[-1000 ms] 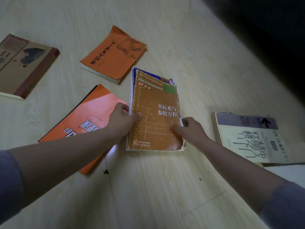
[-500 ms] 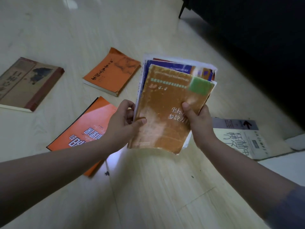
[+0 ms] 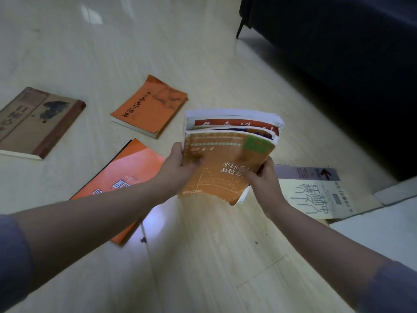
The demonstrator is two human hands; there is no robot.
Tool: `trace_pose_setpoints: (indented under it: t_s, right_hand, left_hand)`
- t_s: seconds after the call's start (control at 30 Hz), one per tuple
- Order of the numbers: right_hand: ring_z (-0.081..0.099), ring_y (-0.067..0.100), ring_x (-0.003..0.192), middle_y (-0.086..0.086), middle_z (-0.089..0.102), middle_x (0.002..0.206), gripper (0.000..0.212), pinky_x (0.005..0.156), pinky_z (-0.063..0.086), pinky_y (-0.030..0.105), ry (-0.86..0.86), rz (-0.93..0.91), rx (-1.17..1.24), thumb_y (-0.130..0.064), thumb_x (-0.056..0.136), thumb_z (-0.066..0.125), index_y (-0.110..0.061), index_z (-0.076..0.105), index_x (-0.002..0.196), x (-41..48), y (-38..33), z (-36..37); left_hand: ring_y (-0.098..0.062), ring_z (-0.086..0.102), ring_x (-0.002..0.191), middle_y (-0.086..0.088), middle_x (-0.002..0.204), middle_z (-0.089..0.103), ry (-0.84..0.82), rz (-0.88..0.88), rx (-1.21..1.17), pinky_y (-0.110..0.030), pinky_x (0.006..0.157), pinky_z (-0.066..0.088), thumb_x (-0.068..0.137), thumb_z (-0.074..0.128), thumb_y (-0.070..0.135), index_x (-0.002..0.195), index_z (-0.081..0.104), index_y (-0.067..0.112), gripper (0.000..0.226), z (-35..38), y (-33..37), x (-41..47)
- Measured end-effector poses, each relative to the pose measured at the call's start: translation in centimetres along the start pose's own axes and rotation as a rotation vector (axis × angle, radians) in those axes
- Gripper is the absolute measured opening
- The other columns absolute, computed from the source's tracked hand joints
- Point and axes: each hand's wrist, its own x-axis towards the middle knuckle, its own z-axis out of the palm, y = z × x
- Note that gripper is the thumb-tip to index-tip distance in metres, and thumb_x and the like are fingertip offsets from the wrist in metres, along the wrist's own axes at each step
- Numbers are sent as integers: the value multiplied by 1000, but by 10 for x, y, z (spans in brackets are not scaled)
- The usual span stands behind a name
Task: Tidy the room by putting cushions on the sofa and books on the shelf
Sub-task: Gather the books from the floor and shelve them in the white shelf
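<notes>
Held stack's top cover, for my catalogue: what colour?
Top cover orange-brown, green corner patch; head view.

"4-4" and "参数方" on held orange-brown book point(image 3: 225, 154), perhaps "红楼" on cream book point(image 3: 316, 199), arrow point(image 3: 326, 173) on its grey band point(image 3: 302, 173)

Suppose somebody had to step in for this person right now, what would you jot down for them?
Both hands busy: left hand and right hand each grip one side of the stack of books, held above the floor.
Lying on the floor: brown book, small orange book, large orange book, pale book with an arrow.
Done: one stack gathered.
Left: shelve it, then collect the other four.
No shelf or cushions in view; the dark furniture at upper right may be the sofa.
</notes>
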Motion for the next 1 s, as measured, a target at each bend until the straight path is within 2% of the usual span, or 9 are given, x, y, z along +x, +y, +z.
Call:
trace_pose_setpoints:
  t_s: [0.1, 0.17, 0.37, 0.5, 0.57, 0.67, 0.77, 0.83, 1.0]
  right_hand:
    - [62, 27, 93, 11, 65, 102, 32, 83, 54, 45, 25, 25, 27, -15, 77, 51, -13, 59, 108, -2, 5, -8]
    - [62, 33, 97, 19, 64, 104, 28, 91, 52, 47, 45, 45, 58, -5, 84, 41, -7, 61, 104, -3, 6, -12]
    - [60, 33, 104, 18, 62, 107, 21, 99, 47, 52, 62, 48, 43, -9, 96, 40, -12, 61, 97, -6, 12, -11]
    - [60, 26, 107, 10, 64, 109, 22, 101, 46, 51, 54, 27, 34, -15, 100, 40, -22, 60, 96, -8, 10, -9]
    - [60, 26, 107, 10, 64, 110, 22, 101, 45, 51, 53, 22, 35, -16, 101, 39, -21, 60, 97, -8, 10, -9]
    - [62, 24, 102, 12, 64, 108, 25, 100, 48, 48, 66, 16, 63, -14, 101, 37, -19, 61, 97, -10, 10, -9]
    - [62, 20, 99, 17, 64, 110, 32, 94, 53, 35, 90, 16, 122, -9, 102, 33, -19, 63, 97, -11, 7, -9]
    - [63, 21, 97, 19, 64, 109, 34, 89, 55, 29, 99, 38, 154, -7, 101, 31, -15, 64, 99, -11, 5, -9]
    - [64, 21, 105, 13, 66, 111, 30, 87, 54, 24, 85, 60, 158, -18, 105, 33, -12, 61, 110, -11, 9, -12]
  left_hand:
    - [-26, 55, 112, -5, 117, 57, -3, -20, -33, -54, 97, 45, 88, 60, 33, 121, 36, 22, 42, 0, -4, 0]
    - [-23, 55, 112, -3, 119, 57, -15, -18, -68, -52, 98, 45, 79, 62, 39, 123, 35, 22, 54, -1, -4, 0]
    - [-14, 54, 112, 7, 119, 55, -3, 3, -120, -42, 96, 47, 82, 65, 43, 124, 36, 26, 54, 0, -11, 0]
    - [3, 51, 101, 17, 113, 52, 13, -1, -196, -21, 77, 43, 80, 58, 55, 123, 34, 28, 56, 1, -2, -5]
    - [6, 51, 95, 19, 110, 52, 26, -14, -213, -16, 69, 40, 82, 53, 54, 121, 34, 30, 49, 3, 1, -8]
    - [6, 51, 94, 20, 106, 53, 62, -13, -191, -17, 69, 41, 87, 50, 52, 117, 36, 31, 39, 6, 3, -10]
    - [-2, 53, 99, 12, 109, 54, 100, -18, -222, -23, 82, 46, 81, 53, 56, 110, 40, 30, 41, 13, 2, -11]
    - [-3, 53, 99, 10, 109, 54, 115, -20, -226, -23, 81, 46, 85, 53, 54, 113, 41, 26, 41, 15, 2, -11]
    - [-13, 56, 108, 5, 117, 56, 111, -44, -220, -35, 91, 48, 78, 54, 68, 114, 41, 27, 57, 13, 0, -8]
